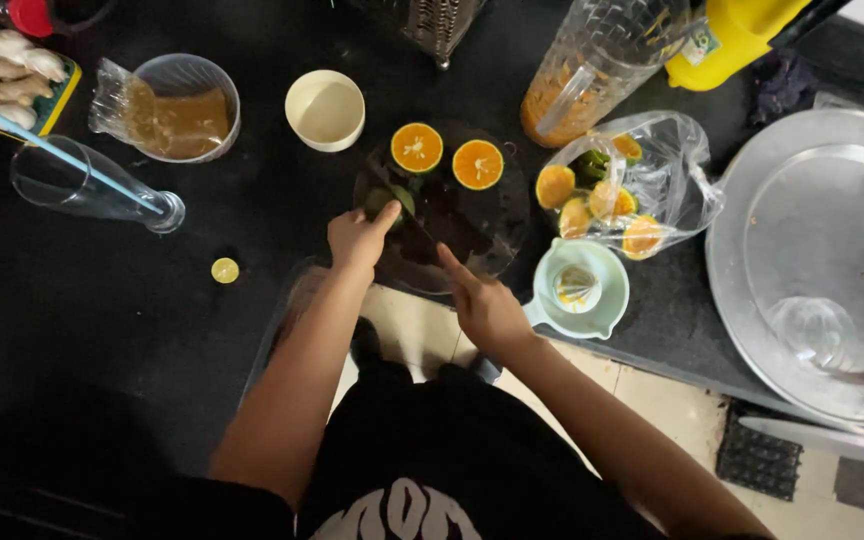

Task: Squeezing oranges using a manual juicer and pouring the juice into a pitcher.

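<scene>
Two cut orange halves (447, 156) at the far edge of the dark round cutting board (487, 235); green citrus (384, 200) at its left edge, pinned by my left hand (355, 238). My right hand (484, 305) grips the knife (417, 215); I'd keep fingertips curled back and slice straight down.

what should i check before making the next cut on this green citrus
1. Left hand steadies the green citrus on the dark round board: ok.
2. Right hand holds the knife: ok.
3. Left fingertips away from blade: cannot tell.
4. Two cut orange halves lie apart from the cut: ok.
5. Juicer beside the board: ok.
</scene>
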